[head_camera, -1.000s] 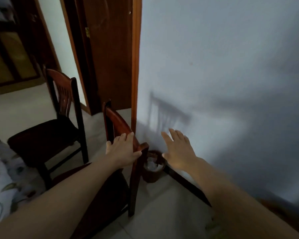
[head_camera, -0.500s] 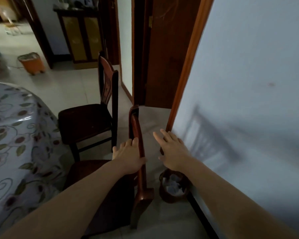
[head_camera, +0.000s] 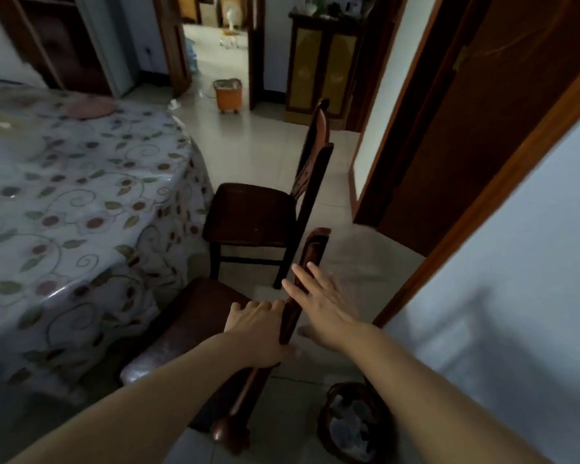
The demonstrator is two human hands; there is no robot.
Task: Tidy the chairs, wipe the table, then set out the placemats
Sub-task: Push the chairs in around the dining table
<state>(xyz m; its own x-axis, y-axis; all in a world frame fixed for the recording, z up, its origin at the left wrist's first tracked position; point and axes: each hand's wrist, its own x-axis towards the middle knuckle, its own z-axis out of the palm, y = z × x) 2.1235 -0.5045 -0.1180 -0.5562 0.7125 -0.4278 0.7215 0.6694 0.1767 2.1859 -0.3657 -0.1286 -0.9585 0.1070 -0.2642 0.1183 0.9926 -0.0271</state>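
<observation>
A dark wooden chair (head_camera: pixel 195 329) stands right below me, its seat toward the table (head_camera: pixel 64 195). My left hand (head_camera: pixel 257 333) grips the top rail of its backrest (head_camera: pixel 310 262), fingers curled over the seat side. My right hand (head_camera: pixel 322 303) is spread flat, fingers straight, touching the rail from the other side. A second matching chair (head_camera: pixel 252 212) stands just beyond, seat also facing the table. The table wears a floral cloth under clear plastic. A pinkish round placemat (head_camera: pixel 87 108) lies at its far side.
A small brown wastebasket (head_camera: pixel 352 426) with crumpled paper sits on the floor by the white wall (head_camera: pixel 516 262) at right. A wooden door and frame (head_camera: pixel 482 145) stand beyond. An orange bin (head_camera: pixel 227 95) and a cabinet (head_camera: pixel 322 68) are further back on the tiled floor.
My view has swung left from the wall toward the table. The near chair has turned with my left hand on its rail, and my right hand has moved from the air onto the rail.
</observation>
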